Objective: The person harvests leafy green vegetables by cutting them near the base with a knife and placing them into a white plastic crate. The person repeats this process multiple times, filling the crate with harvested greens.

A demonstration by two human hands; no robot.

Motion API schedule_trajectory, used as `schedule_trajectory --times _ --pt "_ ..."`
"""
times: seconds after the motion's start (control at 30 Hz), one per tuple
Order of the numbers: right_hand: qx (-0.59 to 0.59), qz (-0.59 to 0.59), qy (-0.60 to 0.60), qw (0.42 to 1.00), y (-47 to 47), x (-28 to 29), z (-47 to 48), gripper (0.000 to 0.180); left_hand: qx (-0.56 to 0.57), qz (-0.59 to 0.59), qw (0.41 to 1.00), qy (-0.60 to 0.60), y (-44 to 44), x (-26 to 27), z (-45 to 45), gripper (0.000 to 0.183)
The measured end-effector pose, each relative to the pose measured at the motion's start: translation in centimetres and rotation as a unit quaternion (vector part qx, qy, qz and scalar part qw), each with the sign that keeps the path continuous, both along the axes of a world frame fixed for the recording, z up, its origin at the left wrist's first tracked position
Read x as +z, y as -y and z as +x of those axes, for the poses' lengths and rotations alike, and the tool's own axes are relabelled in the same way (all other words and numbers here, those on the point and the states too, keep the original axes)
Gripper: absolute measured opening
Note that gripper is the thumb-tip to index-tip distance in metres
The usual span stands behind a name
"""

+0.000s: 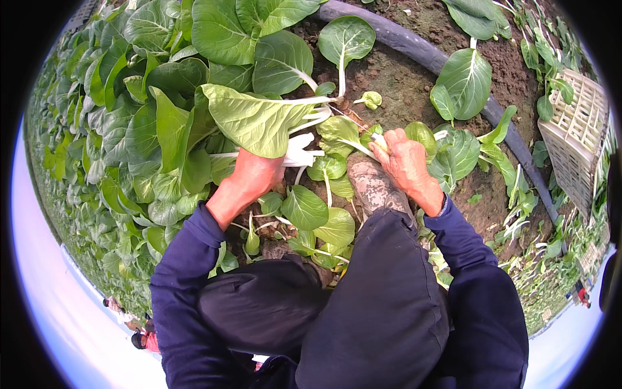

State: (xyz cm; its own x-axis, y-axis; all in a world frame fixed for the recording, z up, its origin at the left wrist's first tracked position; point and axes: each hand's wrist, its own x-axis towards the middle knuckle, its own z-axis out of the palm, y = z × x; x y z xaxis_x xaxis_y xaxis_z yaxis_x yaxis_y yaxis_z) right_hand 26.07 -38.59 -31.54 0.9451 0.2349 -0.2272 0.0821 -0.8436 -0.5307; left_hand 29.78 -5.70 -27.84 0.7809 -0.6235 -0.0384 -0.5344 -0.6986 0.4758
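Observation:
My left hand [255, 175] is closed around a leafy green with thick white stalks [299, 151], which looks like bok choy. One broad pale leaf [255, 116] of the greens hangs over the fingers and partly hides the grip. In my right hand [407, 167] is the light-coloured handle [379, 142] of a small knife. Its thin blade [346, 115] points up and left, its tip close to the stalk bases near the soil. Loose leaves [305, 207] lie on the ground between my hands and my legs.
Dense rows of leafy greens [131, 121] stand on the left. A dark hose [388, 26] curves across the soil [393, 82] to the right. A cream plastic crate [573, 126] is at far right. My camouflage-patterned boot [376, 187] is beside my right hand. People [146, 339] appear in the distance.

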Motion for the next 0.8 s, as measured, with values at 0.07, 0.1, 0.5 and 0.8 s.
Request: schedule_trajectory --times 0.07,0.1,0.5,0.8 --pt "0.034 0.000 0.032 0.999 0.1 -0.9 1.1 0.031 -0.043 -0.015 0.993 0.106 -0.1 -0.2 -0.3 0.029" --pt "0.055 0.000 0.038 0.998 0.4 -1.1 1.6 0.031 0.028 -0.015 0.999 -0.031 -0.2 -0.3 -0.5 0.030" --pt "0.140 -0.031 0.051 0.988 0.9 -2.3 4.2 0.032 -0.021 0.010 0.999 -0.025 -0.6 -1.0 -0.4 0.041" --pt "0.028 0.064 -0.188 0.980 0.7 -2.6 2.6 0.045 0.330 -0.219 0.824 -0.405 0.7 0.7 -0.4 0.017"
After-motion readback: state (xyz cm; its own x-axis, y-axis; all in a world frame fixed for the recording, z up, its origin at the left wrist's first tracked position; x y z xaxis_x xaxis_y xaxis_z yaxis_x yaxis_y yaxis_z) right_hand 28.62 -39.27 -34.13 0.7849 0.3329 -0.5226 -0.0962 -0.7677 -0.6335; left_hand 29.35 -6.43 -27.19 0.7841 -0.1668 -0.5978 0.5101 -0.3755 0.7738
